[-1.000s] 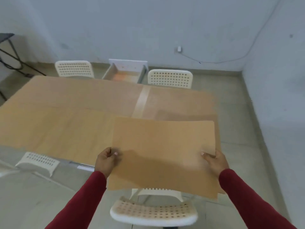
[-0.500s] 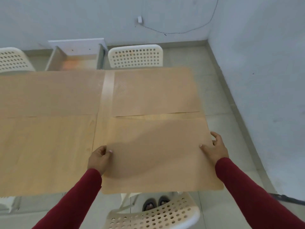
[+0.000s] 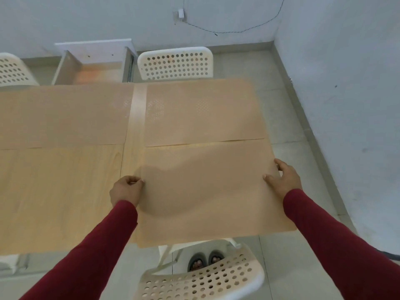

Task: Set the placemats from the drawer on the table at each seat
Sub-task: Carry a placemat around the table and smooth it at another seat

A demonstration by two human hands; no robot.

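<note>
Near placemat (image 3: pixel 207 191) lying on worktop (image 3: pixel 60 191) at the near-right seat, its near edge overhanging, left hand (image 3: pixel 126 191) pinching its left edge with curled fingers, right hand (image 3: pixel 284 178) gripping its right edge, another placemat (image 3: pixel 203 111) lying just beyond, white chair (image 3: pixel 201 278) below.

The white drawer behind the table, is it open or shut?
Open. The drawer is pulled out from its front panel, its inner floor showing. Whether any placemats remain inside, cannot tell.
</note>
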